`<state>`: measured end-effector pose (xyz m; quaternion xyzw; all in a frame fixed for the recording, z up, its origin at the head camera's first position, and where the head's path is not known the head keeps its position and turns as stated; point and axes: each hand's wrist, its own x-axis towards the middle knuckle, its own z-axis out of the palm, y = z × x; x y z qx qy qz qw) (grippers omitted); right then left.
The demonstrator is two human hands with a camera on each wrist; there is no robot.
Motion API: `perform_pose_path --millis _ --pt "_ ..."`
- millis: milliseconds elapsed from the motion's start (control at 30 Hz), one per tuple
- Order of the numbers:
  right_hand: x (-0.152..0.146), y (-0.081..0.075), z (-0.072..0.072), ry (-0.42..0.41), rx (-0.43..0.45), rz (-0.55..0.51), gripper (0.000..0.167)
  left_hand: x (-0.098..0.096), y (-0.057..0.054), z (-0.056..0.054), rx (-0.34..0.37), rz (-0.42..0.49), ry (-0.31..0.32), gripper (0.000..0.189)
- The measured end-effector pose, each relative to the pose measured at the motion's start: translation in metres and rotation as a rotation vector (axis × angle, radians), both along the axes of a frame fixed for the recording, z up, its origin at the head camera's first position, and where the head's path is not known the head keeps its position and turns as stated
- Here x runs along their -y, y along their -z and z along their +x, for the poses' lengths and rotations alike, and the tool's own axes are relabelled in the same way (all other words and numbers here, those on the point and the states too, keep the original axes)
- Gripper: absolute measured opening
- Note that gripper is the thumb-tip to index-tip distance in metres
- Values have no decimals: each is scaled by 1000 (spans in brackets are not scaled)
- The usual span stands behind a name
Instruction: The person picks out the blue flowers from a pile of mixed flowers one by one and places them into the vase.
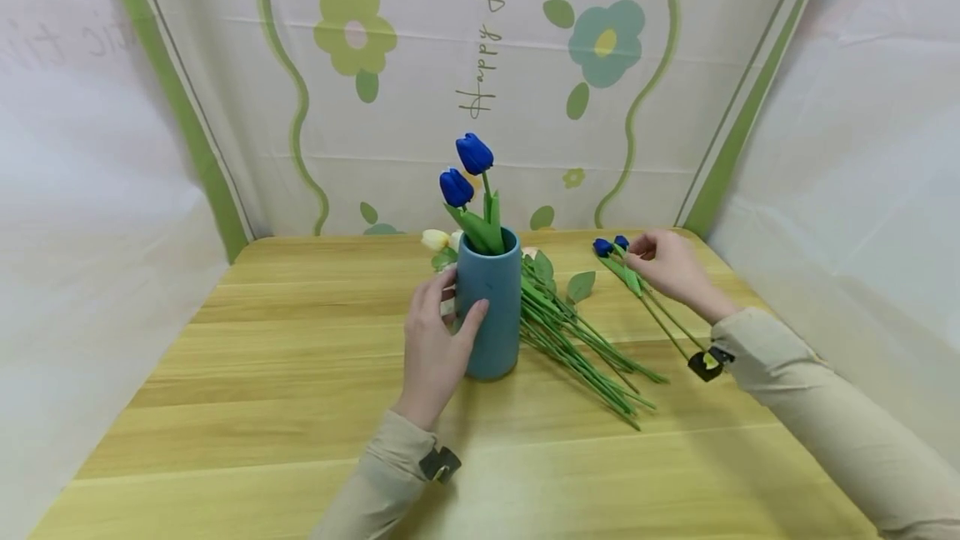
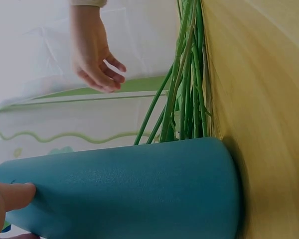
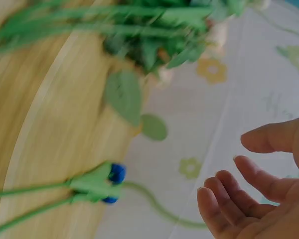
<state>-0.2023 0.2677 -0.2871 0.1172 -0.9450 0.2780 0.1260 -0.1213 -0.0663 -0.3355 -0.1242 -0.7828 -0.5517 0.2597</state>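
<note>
A tall blue vase [image 1: 489,319] stands upright on the wooden table, with two blue tulips [image 1: 474,154] and their green leaves rising from its mouth. My left hand [image 1: 437,336] holds the vase from the left side, thumb across its front; the left wrist view shows the thumb against the blue wall. Over on the right, two more blue tulips [image 1: 602,247] lie on the table. Just beside their heads hovers my right hand [image 1: 667,265]. In the right wrist view its fingers [image 3: 229,201] are loosely bent, apart from the thumb, with nothing between them.
Right of the vase lies a bundle of green stems [image 1: 577,348], with leaves [image 1: 581,286] at its far end. A pale flower [image 1: 434,240] shows behind the vase. A printed cloth [image 1: 480,40] hangs along the table's back edge, and white sheets flank both sides.
</note>
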Motion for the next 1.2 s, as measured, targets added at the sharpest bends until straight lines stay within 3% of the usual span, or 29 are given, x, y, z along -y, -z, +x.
perform_pose_path --millis 167,333,467,633,1000,1200 --pt "-26 8 -23 -8 81 133 21 1 -1 0 2 -5 3 53" --pt "-45 17 -37 -56 192 268 15 1 -2 0 -3 0 21 54" --pt "-51 25 -45 -108 272 320 33 2 -2 0 4 2 28 53" --pt "-56 33 -51 -142 344 357 43 2 -3 0 13 -5 31 53" --pt "-61 50 -57 -79 589 358 41 4 -5 2 10 -21 30 54" --pt "-59 58 -58 -62 615 374 14 4 -5 2 14 -24 27 53"
